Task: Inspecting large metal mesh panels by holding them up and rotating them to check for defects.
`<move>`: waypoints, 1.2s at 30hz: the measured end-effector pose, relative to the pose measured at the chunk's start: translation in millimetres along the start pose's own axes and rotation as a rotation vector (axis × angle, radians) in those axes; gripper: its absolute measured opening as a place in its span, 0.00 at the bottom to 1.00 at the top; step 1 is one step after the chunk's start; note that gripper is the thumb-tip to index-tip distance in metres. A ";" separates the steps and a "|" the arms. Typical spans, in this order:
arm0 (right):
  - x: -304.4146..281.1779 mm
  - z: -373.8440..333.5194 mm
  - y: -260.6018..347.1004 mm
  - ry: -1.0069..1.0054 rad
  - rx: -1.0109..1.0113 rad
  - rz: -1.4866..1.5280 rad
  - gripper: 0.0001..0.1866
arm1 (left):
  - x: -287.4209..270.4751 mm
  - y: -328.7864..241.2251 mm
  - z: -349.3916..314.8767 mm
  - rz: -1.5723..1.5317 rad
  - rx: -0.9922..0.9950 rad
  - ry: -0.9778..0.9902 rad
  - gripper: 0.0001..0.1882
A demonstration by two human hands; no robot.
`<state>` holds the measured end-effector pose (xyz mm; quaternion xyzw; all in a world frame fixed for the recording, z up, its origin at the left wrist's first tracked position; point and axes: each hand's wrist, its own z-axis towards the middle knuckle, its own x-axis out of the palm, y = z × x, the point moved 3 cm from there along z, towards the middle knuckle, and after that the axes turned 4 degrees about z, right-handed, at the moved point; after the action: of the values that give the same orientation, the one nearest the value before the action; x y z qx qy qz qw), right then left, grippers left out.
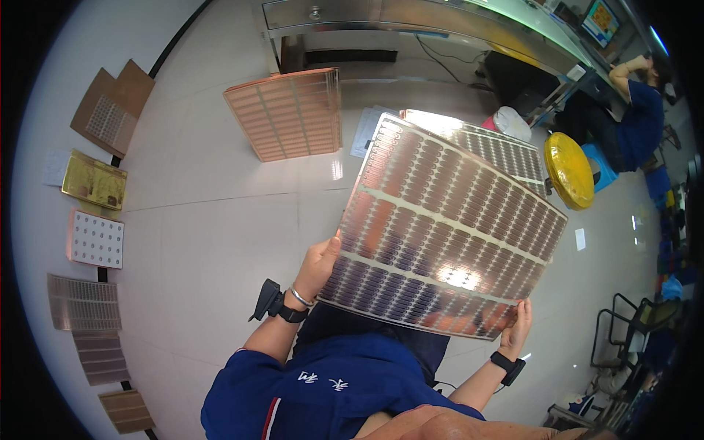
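I hold a large, shiny copper-coloured circuit board panel (447,235) in front of my body, tilted. Rows of small oblong shapes cover it, split by pale strips, and light glares off its lower part. My left hand (320,265) is closed on its left edge. At the lower right corner, my right hand (518,326) grips the edge, its fingers partly behind the panel. Beyond it, another patterned panel (513,152) is partly hidden. A stack of copper-coloured panels (286,116) stands on the floor farther off to the left.
A metal-framed bench (345,16) runs across the far side. A yellow-covered round stool (569,171) stands at right, near a seated person (636,117). Several panels lean along the left wall, including a white dotted one (97,239). A black-framed chair (623,326) is at lower right.
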<state>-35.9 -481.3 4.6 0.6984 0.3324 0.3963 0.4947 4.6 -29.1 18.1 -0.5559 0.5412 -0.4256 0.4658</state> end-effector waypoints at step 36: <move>27.2 -12.0 -31.6 -0.058 0.127 0.611 0.15 | 44.2 11.5 39.2 -0.699 -0.036 0.212 0.20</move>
<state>-36.1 -443.7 -17.1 0.8064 0.1172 0.4851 0.3173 42.9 -70.8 -2.5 -0.6682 0.3714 -0.6047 0.2237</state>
